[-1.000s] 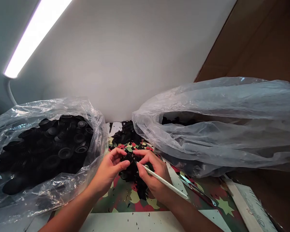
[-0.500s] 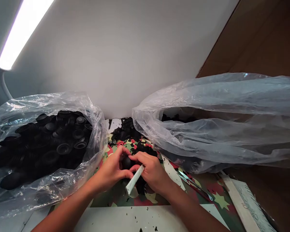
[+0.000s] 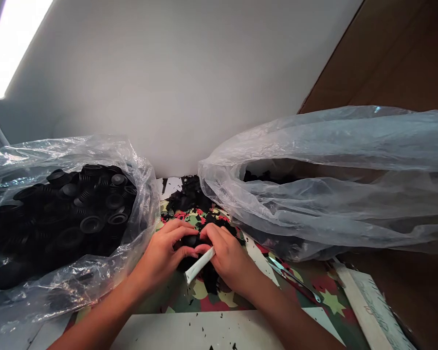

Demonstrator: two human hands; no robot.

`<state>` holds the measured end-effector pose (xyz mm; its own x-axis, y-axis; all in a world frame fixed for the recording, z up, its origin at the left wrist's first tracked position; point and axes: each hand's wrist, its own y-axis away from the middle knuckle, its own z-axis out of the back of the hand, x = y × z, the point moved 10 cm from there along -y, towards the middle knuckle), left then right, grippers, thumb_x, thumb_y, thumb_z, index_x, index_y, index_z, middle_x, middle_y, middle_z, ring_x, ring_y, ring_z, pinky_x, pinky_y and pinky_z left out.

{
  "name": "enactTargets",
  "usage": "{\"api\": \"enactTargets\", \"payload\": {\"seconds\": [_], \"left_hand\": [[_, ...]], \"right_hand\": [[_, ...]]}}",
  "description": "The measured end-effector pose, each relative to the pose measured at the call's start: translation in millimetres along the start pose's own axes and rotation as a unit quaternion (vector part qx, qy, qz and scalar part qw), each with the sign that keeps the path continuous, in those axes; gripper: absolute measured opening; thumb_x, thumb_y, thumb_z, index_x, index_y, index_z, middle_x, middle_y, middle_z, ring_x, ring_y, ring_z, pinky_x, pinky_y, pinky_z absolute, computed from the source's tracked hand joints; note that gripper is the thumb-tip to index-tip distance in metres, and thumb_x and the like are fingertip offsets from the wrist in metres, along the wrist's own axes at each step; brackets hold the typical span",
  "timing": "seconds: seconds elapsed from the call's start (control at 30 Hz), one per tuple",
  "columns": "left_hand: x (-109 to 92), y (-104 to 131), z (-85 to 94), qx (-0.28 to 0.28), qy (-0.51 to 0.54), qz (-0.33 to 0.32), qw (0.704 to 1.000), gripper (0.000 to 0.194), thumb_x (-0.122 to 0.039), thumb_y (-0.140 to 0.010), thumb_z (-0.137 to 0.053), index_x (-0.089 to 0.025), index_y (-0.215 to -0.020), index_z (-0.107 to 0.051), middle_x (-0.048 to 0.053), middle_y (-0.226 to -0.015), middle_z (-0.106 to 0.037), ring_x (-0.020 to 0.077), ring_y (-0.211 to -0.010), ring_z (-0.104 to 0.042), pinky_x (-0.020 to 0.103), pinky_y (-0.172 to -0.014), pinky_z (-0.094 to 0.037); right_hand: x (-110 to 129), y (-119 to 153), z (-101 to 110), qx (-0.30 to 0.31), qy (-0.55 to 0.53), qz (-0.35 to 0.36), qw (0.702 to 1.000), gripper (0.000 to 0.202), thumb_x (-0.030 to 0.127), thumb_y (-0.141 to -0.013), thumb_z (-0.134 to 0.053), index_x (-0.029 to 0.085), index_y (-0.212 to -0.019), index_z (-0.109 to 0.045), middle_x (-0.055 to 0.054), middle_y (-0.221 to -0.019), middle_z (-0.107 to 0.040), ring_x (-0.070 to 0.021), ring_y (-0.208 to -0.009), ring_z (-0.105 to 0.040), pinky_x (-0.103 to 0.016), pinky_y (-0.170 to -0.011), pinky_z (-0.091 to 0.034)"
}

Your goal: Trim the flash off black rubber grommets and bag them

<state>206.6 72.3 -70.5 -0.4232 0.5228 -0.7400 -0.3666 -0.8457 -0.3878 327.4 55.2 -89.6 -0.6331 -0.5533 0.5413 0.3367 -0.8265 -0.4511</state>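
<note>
Between both hands, at the lower middle of the head view, is a small black rubber part [image 3: 191, 240]. My left hand [image 3: 168, 248] grips its left side with thumb and fingers. My right hand [image 3: 224, 253] is closed round a white-wrapped tool [image 3: 200, 266] that slants down to the left, its fingertips at the part's right side. The tool's other end is hidden by the fingers. Black scraps [image 3: 190, 194] lie behind and beneath the hands on a patterned red and green cloth [image 3: 160, 297].
A clear bag of black ribbed parts [image 3: 91, 223] stands at left, a larger clear bag [image 3: 314, 214] at right. Scissors [image 3: 295, 279] and a marked wooden strip [image 3: 377, 311] lie at right. A white board [image 3: 182, 330] is in front; a lamp [image 3: 14, 43] hangs upper left.
My left hand has turned slightly, and its fingers lie flatter over the black part. The wrapped tool has tilted a little and shifted left. The view has shifted slightly.
</note>
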Motion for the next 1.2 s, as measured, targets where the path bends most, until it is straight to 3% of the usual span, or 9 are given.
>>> {"api": "enactTargets", "payload": {"seconds": [0.1, 0.23, 0.4, 0.5, 0.7, 0.83, 0.9, 1.03, 1.2], "left_hand": [[-1, -1, -4.0, 0.026, -0.010, -0.001, 1.000, 0.014, -0.017, -0.079, -0.076, -0.024, -0.091, -0.078, 0.002, -0.083, -0.073, 0.0193, -0.080, -0.066, 0.029, -0.074, -0.051], [5, -2, -1.9, 0.030, 0.014, 0.037, 0.999, 0.006, -0.025, -0.077, -0.080, -0.024, -0.083, -0.079, -0.001, -0.073, -0.067, 0.0176, -0.072, -0.060, 0.027, -0.068, -0.046], [13, -3, -4.2, 0.048, 0.111, 0.094, 0.988, 0.010, -0.033, -0.075, -0.080, -0.023, -0.077, -0.079, 0.000, -0.070, -0.067, 0.0180, -0.070, -0.057, 0.029, -0.070, -0.043], [20, 0, -8.6, 0.038, 0.180, 0.134, 0.974, 0.014, -0.034, -0.070, -0.082, -0.020, -0.067, -0.077, 0.000, -0.068, -0.066, 0.0176, -0.070, -0.055, 0.028, -0.069, -0.041], [40, 13, -29.3, -0.011, 0.351, 0.251, 0.902, 0.033, -0.045, -0.060, -0.090, -0.016, -0.061, -0.073, 0.000, -0.062, -0.062, 0.0142, -0.061, -0.053, 0.025, -0.058, -0.038], [49, 11, -15.2, -0.112, 0.432, 0.293, 0.846, 0.047, -0.053, -0.048, -0.095, -0.016, -0.058, -0.067, -0.002, -0.058, -0.061, 0.0109, -0.052, -0.051, 0.023, -0.050, -0.040], [49, 7, -4.9, -0.139, 0.442, 0.284, 0.839, 0.049, -0.053, -0.045, -0.097, -0.017, -0.067, -0.070, -0.002, -0.064, -0.066, 0.0114, -0.055, -0.055, 0.023, -0.054, -0.045], [45, 4, -1.9, -0.114, 0.439, 0.253, 0.855, 0.048, -0.048, -0.046, -0.098, -0.016, -0.074, -0.075, 0.002, -0.072, -0.072, 0.0135, -0.059, -0.060, 0.024, -0.055, -0.047], [51, 8, 6.5, -0.134, 0.349, 0.229, 0.899, 0.033, -0.037, -0.051, -0.096, -0.016, -0.069, -0.078, 0.003, -0.070, -0.072, 0.0163, -0.065, -0.062, 0.026, -0.062, -0.049]], "right_hand": [[15, -2, -1, 0.003, 0.065, 0.078, 0.995, 0.021, 0.018, -0.102, -0.051, 0.022, -0.081, -0.053, -0.002, -0.077, -0.062, -0.0178, -0.068, -0.054, -0.028, -0.064, -0.037], [18, -4, -2, 0.007, 0.046, 0.109, 0.993, 0.028, 0.015, -0.103, -0.044, 0.022, -0.077, -0.051, 0.001, -0.069, -0.057, -0.0157, -0.065, -0.050, -0.028, -0.064, -0.032], [24, -3, -7, 0.048, -0.001, 0.145, 0.988, 0.032, 0.012, -0.099, -0.041, 0.022, -0.068, -0.042, 0.005, -0.063, -0.050, -0.0129, -0.057, -0.041, -0.027, -0.064, -0.029], [33, -1, -1, 0.021, 0.020, 0.185, 0.982, 0.029, 0.009, -0.094, -0.038, 0.021, -0.068, -0.043, 0.005, -0.060, -0.048, -0.0131, -0.055, -0.038, -0.029, -0.062, -0.026], [52, 8, 12, -0.059, 0.062, 0.250, 0.964, 0.031, 0.007, -0.093, -0.039, 0.021, -0.066, -0.049, 0.005, -0.055, -0.046, -0.0136, -0.052, -0.036, -0.031, -0.060, -0.023], [63, 16, 1, -0.035, 0.075, 0.273, 0.959, 0.033, 0.009, -0.094, -0.040, 0.022, -0.066, -0.051, 0.003, -0.055, -0.049, -0.0142, -0.053, -0.041, -0.031, -0.061, -0.026], [62, 16, -5, -0.022, 0.058, 0.261, 0.963, 0.033, 0.009, -0.094, -0.039, 0.022, -0.066, -0.051, 0.004, -0.055, -0.050, -0.0137, -0.052, -0.042, -0.031, -0.061, -0.028], [32, 4, 7, -0.065, 0.031, 0.146, 0.987, 0.033, 0.011, -0.096, -0.042, 0.022, -0.066, -0.051, 0.003, -0.058, -0.052, -0.0133, -0.053, -0.045, -0.030, -0.059, -0.032], [1, 0, 33, -0.130, -0.088, 0.020, 0.987, 0.018, 0.013, -0.094, -0.052, 0.021, -0.095, -0.069, -0.005, -0.091, -0.067, -0.0177, -0.085, -0.066, -0.028, -0.074, -0.051]]}}
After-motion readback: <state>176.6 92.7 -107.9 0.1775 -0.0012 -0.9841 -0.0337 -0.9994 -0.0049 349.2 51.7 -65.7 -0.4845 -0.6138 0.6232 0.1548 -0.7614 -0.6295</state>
